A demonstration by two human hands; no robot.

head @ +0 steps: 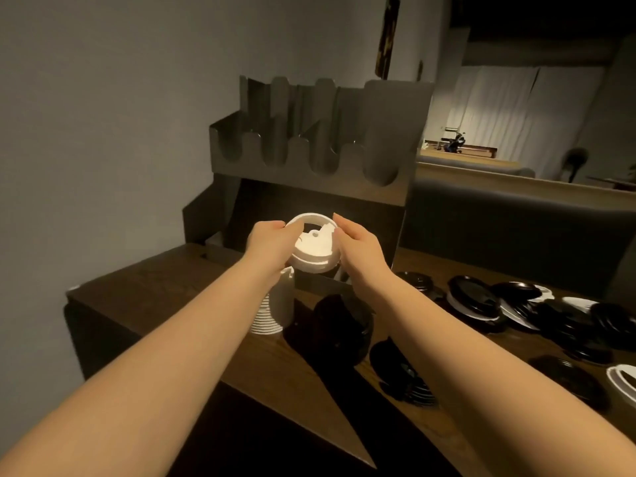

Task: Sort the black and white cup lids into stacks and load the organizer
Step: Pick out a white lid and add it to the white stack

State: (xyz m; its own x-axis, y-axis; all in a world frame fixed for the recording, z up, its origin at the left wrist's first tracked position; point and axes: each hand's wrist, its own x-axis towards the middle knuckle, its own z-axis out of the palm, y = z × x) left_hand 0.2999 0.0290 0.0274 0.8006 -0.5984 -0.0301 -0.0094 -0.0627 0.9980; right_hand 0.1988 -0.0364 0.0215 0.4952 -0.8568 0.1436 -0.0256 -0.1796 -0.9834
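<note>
Both hands hold a white stack of lids (314, 247) in front of the dark metal organizer (309, 187). My left hand (270, 241) grips its left side and my right hand (356, 242) grips its right side. Below my left wrist a second stack of white lids (272, 311) stands at the organizer's lower front. A stack of black lids (347, 327) stands just right of it, and another black stack (402, 376) lies tipped on the wooden table (155, 287). Loose black and white lids (516, 308) are scattered to the right.
A grey wall rises on the left, close to the organizer. The table's left edge (74, 297) drops off below the wall. A single white lid (623, 376) lies at the far right edge. A dark sofa back (499, 215) stands behind the table.
</note>
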